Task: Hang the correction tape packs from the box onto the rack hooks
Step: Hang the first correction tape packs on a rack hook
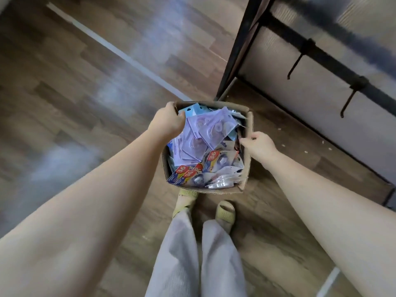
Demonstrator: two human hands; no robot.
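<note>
Correction tape packs (198, 136) filled an open cardboard box (244, 185) held above the wooden floor (75, 93), beside the black rack (240, 50) with its bare hooks (294, 66). Purple packs lay topmost, just beside the left hand (168, 122), whose fingers curled over the box's left rim. The right hand (258, 144) pinched the right rim, the packs lying between both hands.
</note>
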